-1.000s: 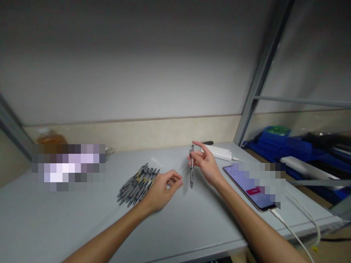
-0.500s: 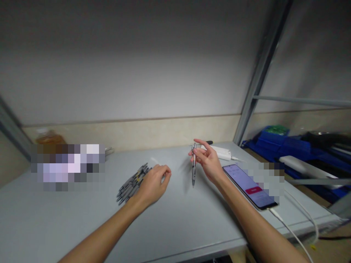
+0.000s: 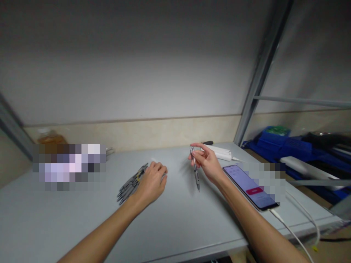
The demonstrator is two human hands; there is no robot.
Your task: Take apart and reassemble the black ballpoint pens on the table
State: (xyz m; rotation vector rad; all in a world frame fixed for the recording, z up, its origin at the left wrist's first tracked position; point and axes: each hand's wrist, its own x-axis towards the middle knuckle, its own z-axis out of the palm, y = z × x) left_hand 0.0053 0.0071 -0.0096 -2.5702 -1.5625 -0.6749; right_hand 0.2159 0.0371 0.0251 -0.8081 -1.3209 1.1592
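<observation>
1. The step in hand looks like work on single pens taken from a stock: the right hand (image 3: pixel 207 164) holds one grey pen (image 3: pixel 195 171) clear above the grey counter (image 3: pixel 175 226), tip down and tilted slightly, its top end between thumb and fingers
2. The right grip is narrow and closed on that pen; the tip hangs just above the counter, not touching as far as can be told
3. The left hand (image 3: pixel 151 182) rests palm down on the near end of the pile of grey pens (image 3: pixel 131 184), which lies left of centre on the counter. Its fingers are curled; whether they have closed on a pen cannot be told, since the hand hides them
4. A smartphone (image 3: pixel 250 186) with a lit screen lies just right of the right wrist, a white cable (image 3: pixel 290 230) running from its near end; a white power strip (image 3: pixel 221 152) lies behind the right hand
5. In my judgement the next move calls for a fine pinch by the left fingers to free one pen from the pile without scattering the others, while the right hand keeps its pen steady
6. Against the earlier frames: a second ago the left hand hovered open between pile and held pen; it has since moved left and settled on the pile. The held pen has swung from near upright to leaning, tip now further right
</observation>
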